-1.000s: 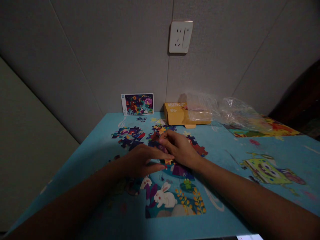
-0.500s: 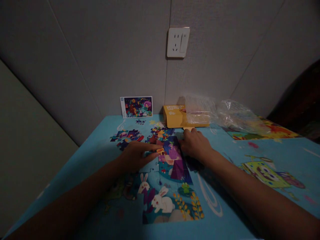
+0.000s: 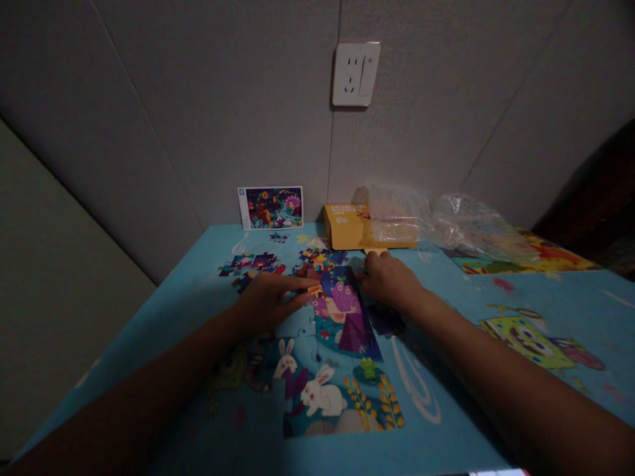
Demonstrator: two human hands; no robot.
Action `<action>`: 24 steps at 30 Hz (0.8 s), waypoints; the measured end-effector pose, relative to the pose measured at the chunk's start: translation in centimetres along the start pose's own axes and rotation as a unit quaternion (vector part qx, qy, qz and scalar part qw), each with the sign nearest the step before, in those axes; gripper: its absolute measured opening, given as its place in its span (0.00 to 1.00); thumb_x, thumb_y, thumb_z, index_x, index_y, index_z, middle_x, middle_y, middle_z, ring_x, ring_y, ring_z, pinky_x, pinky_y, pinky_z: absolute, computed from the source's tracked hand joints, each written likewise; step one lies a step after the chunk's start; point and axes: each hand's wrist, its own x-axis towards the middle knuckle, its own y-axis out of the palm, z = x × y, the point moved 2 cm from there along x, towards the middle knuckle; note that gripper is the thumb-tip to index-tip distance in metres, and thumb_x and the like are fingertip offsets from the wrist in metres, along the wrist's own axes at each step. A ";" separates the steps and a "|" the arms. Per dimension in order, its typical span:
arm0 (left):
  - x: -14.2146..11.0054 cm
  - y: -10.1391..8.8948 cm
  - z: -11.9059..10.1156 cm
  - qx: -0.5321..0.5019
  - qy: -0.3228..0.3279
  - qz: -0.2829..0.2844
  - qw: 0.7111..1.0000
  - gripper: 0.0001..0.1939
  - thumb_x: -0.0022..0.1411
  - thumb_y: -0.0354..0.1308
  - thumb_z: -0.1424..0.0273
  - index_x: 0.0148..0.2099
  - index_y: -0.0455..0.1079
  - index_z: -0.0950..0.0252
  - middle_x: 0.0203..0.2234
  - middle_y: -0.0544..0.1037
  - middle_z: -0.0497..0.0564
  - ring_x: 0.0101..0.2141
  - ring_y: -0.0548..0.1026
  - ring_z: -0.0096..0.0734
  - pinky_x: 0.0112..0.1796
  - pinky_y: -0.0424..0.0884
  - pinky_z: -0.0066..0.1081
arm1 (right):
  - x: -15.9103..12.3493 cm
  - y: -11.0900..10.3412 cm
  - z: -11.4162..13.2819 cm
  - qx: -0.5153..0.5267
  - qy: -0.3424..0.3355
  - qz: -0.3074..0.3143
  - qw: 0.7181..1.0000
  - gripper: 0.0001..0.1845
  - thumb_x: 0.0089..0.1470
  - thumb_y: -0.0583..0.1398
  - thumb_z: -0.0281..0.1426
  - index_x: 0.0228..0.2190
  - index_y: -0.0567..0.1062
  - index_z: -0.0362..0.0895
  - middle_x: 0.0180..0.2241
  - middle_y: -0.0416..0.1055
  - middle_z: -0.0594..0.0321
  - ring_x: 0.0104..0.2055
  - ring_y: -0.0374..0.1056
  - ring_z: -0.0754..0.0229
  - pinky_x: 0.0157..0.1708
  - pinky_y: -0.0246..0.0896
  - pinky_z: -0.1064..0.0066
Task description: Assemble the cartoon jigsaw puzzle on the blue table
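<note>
The partly joined jigsaw puzzle [image 3: 342,340] lies flat on the blue tablecloth, with white rabbits, a frog and a pink-purple bird printed on it. My left hand [image 3: 268,301] reaches over its left side, thumb and forefinger pinched on a small puzzle piece [image 3: 315,289] with orange on it. At the puzzle's upper right edge rests my right hand [image 3: 387,281], fingers curled in; what they hold, if anything, is hidden. Dark puzzle pieces [image 3: 387,320] lie partly under the right wrist. More loose pieces [image 3: 253,264] are grouped beyond the left hand.
A picture card [image 3: 274,208] leans against the wall. Beside it stands a yellow puzzle box [image 3: 347,228], partly covered by a clear plastic bag [image 3: 471,225]. A colourful printed sheet [image 3: 555,254] lies at the right. A socket [image 3: 356,74] is on the wall.
The view has tipped down slightly. My left fingertips, with the piece, have shifted slightly left over the puzzle. My right hand stays nearly in place at the puzzle's edge.
</note>
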 end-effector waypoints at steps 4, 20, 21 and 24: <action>0.2 -0.1 0.0 -0.001 -0.008 -0.015 1.000 0.13 0.62 0.58 0.70 0.47 0.78 0.64 0.17 0.74 0.43 0.16 0.62 0.17 0.21 0.57 0.19 | 0.6 0.2 -0.5 0.002 0.014 0.016 1.000 0.22 0.57 0.58 0.39 0.46 0.72 0.34 0.46 0.73 0.40 0.48 0.71 0.42 0.40 0.62 0.63; 0.2 0.2 0.6 0.015 -0.053 -0.010 0.998 0.13 0.59 0.60 0.72 0.46 0.79 0.60 0.20 0.78 0.43 0.17 0.67 0.18 0.23 0.60 0.19 | 2.0 0.2 -2.0 -0.002 0.016 0.055 0.998 0.29 0.54 0.59 0.51 0.39 0.80 0.37 0.39 0.76 0.42 0.43 0.72 0.45 0.37 0.60 0.65; 0.2 0.2 0.7 0.012 -0.052 -0.008 0.999 0.12 0.59 0.60 0.71 0.46 0.79 0.60 0.19 0.78 0.43 0.17 0.67 0.17 0.23 0.60 0.19 | 2.0 0.3 -2.0 -0.004 0.015 0.051 0.999 0.29 0.54 0.59 0.52 0.39 0.80 0.37 0.39 0.76 0.41 0.43 0.72 0.44 0.37 0.60 0.64; 0.1 0.3 0.8 0.008 -0.043 0.002 0.999 0.12 0.60 0.60 0.71 0.46 0.79 0.60 0.19 0.77 0.43 0.16 0.66 0.17 0.22 0.59 0.19 | 1.8 0.2 -2.1 0.007 0.018 0.042 0.999 0.29 0.53 0.60 0.51 0.38 0.80 0.37 0.38 0.76 0.41 0.43 0.72 0.45 0.37 0.60 0.64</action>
